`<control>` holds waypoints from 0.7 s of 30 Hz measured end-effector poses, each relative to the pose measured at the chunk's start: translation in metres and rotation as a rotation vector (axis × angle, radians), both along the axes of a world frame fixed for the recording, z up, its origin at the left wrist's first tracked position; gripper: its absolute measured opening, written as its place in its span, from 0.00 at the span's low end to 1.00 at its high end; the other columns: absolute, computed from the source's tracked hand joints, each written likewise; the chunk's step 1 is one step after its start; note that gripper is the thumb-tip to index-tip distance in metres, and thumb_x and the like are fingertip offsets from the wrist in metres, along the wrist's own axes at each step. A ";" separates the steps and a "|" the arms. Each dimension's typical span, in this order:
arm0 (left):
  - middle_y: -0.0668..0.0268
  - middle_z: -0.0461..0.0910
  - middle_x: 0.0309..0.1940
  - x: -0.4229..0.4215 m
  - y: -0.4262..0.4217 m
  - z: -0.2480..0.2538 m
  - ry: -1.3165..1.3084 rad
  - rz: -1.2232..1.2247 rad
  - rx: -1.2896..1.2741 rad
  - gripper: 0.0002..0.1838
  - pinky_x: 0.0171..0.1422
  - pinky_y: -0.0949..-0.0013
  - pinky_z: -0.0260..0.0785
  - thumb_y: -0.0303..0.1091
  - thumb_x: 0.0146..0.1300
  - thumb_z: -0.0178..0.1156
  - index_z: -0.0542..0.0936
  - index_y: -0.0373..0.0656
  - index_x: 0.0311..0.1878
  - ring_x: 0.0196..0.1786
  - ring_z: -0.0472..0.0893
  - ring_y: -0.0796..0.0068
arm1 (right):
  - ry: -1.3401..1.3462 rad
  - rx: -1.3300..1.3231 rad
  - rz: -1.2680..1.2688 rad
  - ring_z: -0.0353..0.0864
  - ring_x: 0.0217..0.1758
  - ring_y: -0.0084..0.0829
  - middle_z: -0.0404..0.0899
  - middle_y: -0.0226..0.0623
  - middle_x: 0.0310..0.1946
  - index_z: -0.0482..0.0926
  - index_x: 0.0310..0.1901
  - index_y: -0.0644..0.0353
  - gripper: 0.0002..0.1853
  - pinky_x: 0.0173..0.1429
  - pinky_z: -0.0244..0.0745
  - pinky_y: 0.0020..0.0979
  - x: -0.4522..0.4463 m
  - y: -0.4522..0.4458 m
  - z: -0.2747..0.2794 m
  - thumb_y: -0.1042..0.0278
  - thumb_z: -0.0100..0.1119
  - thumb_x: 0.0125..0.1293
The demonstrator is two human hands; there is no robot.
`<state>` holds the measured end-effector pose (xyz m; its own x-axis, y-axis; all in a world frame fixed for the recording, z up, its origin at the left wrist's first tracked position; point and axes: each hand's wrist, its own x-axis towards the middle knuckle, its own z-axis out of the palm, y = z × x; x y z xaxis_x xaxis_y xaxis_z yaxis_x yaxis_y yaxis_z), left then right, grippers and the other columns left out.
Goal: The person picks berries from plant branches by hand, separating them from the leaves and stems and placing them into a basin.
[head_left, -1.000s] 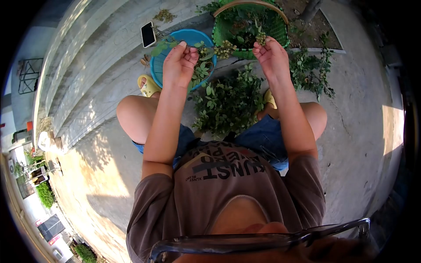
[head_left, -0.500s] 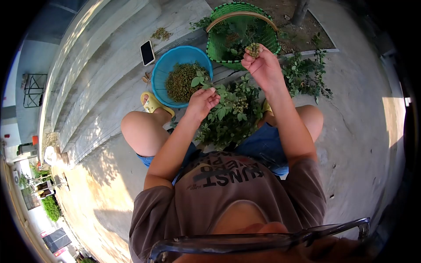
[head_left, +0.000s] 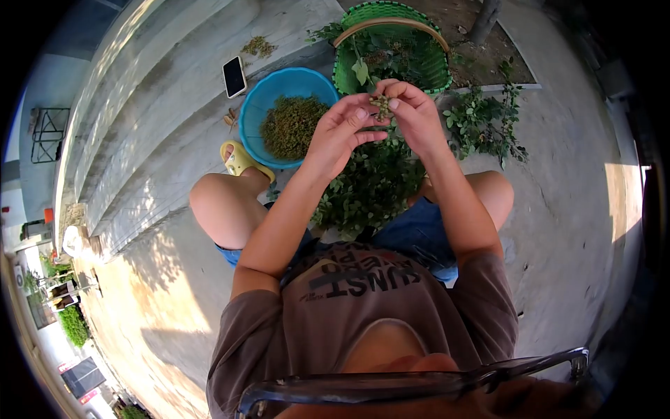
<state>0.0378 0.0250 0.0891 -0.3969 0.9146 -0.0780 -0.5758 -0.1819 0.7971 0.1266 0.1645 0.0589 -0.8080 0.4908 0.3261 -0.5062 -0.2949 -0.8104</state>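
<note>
Pale grey concrete steps (head_left: 150, 98) curve down the left side. On one of them lies a black-screened rectangular phone with a pale edge (head_left: 234, 77); below it is a yellow slip-on clog (head_left: 244, 162) on the person's left foot. A small loose heap of brownish-green bits (head_left: 258, 47) lies on the step just above the phone. Next comes a round blue plastic basin (head_left: 252, 115), holding a mound of small greenish-brown berries (head_left: 293, 127).

The left hand (head_left: 345, 133) is right of the basin, its grip half curled with the lower fingers spread; whether it pinches anything cannot be told. A heap of dark green leafy branches (head_left: 370, 185) lies between the person's legs, below the hands. Above that heap, the small cluster of round greenish berries (head_left: 380, 106) is pinched in the right hand's (head_left: 417, 119) grip, close against the left fingers.

Behind the hands stands a green woven basket (head_left: 340, 73) with a tan arched handle (head_left: 391, 21), greenery inside. Farther right, more leafy branches (head_left: 486, 120) lie on the grey concrete ground (head_left: 558, 140).
</note>
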 end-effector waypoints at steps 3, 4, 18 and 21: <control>0.62 0.76 0.42 -0.006 0.007 -0.011 -0.028 0.113 -0.016 0.12 0.44 0.66 0.76 0.29 0.64 0.56 0.72 0.34 0.49 0.44 0.78 0.73 | -0.087 0.097 0.011 0.72 0.46 0.22 0.73 0.30 0.44 0.75 0.34 0.63 0.01 0.51 0.68 0.26 0.000 -0.005 0.002 0.76 0.55 0.60; 0.62 0.76 0.42 -0.009 0.007 -0.014 -0.031 0.117 -0.017 0.12 0.44 0.66 0.76 0.29 0.64 0.56 0.72 0.34 0.49 0.44 0.78 0.73 | -0.101 0.195 -0.024 0.72 0.46 0.21 0.73 0.30 0.44 0.75 0.35 0.63 0.02 0.50 0.68 0.25 -0.001 -0.005 0.001 0.75 0.56 0.61; 0.70 0.74 0.29 -0.040 0.011 -0.051 0.412 0.194 -0.216 0.05 0.35 0.75 0.70 0.22 0.59 0.56 0.73 0.37 0.38 0.32 0.74 0.83 | -0.296 0.622 -0.199 0.70 0.33 0.15 0.75 0.25 0.36 0.80 0.40 0.62 0.10 0.35 0.63 0.19 -0.029 0.006 -0.020 0.73 0.63 0.56; 0.64 0.73 0.39 -0.043 0.012 -0.061 0.157 0.136 -0.099 0.12 0.38 0.71 0.72 0.23 0.60 0.53 0.68 0.38 0.47 0.36 0.77 0.74 | -0.369 0.367 -0.168 0.76 0.40 0.16 0.81 0.29 0.39 0.81 0.44 0.61 0.11 0.42 0.71 0.21 -0.034 0.008 -0.043 0.73 0.60 0.59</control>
<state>-0.0054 0.0374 0.0278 -0.5301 0.8429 -0.0924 -0.4191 -0.1657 0.8927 0.0927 0.1723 0.0163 -0.8216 0.5299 0.2101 -0.1845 0.1015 -0.9776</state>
